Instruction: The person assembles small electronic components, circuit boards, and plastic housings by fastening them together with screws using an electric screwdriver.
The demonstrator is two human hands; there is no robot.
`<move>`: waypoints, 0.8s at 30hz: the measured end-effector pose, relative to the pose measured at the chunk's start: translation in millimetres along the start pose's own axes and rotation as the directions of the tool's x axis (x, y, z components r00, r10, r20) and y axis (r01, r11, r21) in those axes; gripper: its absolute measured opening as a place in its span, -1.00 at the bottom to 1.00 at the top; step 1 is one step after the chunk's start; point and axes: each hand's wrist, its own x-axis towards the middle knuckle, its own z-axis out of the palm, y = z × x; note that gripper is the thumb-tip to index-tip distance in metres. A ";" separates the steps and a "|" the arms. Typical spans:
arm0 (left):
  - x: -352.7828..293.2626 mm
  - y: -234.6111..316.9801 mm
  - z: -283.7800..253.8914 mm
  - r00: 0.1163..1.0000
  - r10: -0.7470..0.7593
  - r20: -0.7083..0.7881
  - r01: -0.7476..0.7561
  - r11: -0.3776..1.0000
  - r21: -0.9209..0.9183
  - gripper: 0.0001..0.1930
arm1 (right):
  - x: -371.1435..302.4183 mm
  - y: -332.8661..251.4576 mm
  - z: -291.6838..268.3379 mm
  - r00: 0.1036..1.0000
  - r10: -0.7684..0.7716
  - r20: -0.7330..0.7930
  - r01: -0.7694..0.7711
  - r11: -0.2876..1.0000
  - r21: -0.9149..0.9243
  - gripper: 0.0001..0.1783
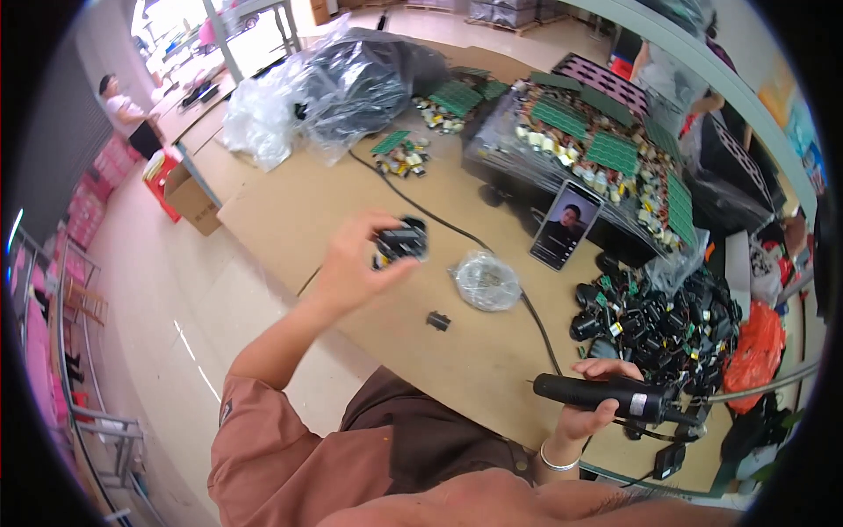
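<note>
My left hand (356, 263) is closed round a black plastic housing (403, 241), held above the table's near left part; small light-coloured parts show at its lower edge. In my right hand (587, 408) lies a black electric screwdriver (601, 395), its thin bit pointing left and its cable running off to the right. Between the hands, a small black plastic piece (438, 321) rests on the brown tabletop (351, 338). Farther back sits a clear plastic bag (487, 281) with small contents I cannot make out.
A heap of black assemblies (659, 316) covers the right side. Behind it, a phone (566, 224) leans against a plastic-covered box piled with green circuit boards (615, 151). A black cable (448, 224) crosses the table. Plastic bags (351, 88) lie far left; another person (127, 114) stands beyond.
</note>
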 end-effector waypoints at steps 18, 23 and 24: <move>93.9 173.3 191.0 0.804 0.508 0.307 -0.390 0.842 -0.373 -0.56 | -17.6 -7.2 -17.6 0.958 0.181 0.222 -0.270 0.827 0.492 -0.37; 86.2 245.3 283.2 0.626 0.721 0.297 -0.548 0.678 -0.490 -0.56 | -14.5 -8.0 -20.9 0.986 -0.059 0.156 -0.013 0.905 0.425 -0.36; 83.3 252.6 300.0 0.616 0.733 0.287 -0.562 0.665 -0.492 -0.56 | -13.8 -7.8 -20.7 0.988 -0.051 0.144 -0.014 0.909 0.417 -0.36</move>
